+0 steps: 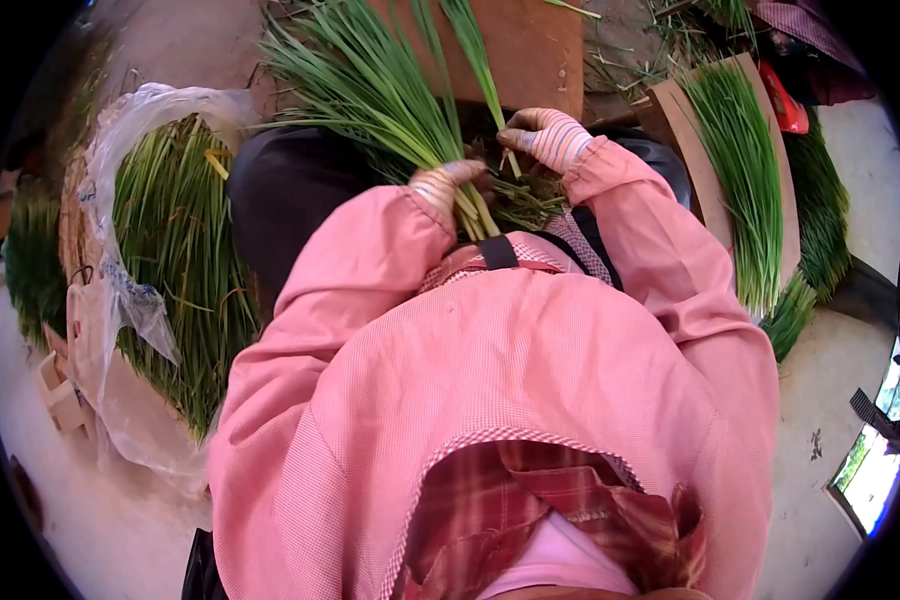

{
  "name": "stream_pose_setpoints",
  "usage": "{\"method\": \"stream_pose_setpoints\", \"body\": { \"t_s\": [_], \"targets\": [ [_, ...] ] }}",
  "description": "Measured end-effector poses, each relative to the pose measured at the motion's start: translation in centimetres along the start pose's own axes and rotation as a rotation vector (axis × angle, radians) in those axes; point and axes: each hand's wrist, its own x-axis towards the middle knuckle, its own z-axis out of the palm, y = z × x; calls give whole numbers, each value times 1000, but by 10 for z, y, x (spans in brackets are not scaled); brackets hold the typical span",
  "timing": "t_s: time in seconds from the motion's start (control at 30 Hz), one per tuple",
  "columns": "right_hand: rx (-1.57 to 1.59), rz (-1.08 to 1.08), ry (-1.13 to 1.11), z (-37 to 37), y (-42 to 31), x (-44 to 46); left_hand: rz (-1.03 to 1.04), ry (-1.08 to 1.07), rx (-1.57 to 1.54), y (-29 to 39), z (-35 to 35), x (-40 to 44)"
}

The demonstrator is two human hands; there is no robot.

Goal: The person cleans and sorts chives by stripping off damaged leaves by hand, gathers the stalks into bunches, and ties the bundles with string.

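Note:
My left hand [448,186], in a striped glove with bare fingertips, is wrapped round the lower stalks of a large bunch of long green leaves [370,95], which fans out up and to the left. To its right, my right hand [545,138], gloved the same way, pinches a few green stalks [478,65] near their pale lower end. Loose trimmings [530,203] lie in my lap below and between the hands.
A clear plastic bag [160,100] with many green leaves [180,230] stands at the left. At the right, green bunches [745,160] lie on cardboard [695,165], near a red object [782,97]. A brown board [540,60] is in front.

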Motion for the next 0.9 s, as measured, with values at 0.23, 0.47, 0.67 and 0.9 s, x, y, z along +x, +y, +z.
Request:
{"method": "stream_pose_setpoints", "body": {
  "t_s": [0.23, 0.47, 0.67, 0.9],
  "targets": [
    [-189, -37, -83, 16, -16, 18, -42, -117, -204, -5, 0, -7],
    [-372, -198, 77, 13, -12, 43, -35, -116, -208, -7, -7, -1],
    [-646, -500, 578, -29, -63, 77, 29, -65, -201, 0, 2, -9],
    [-738, -512, 678, -110, -54, 39, -48, -170, -249, 5, 0, 3]
  ]
}}
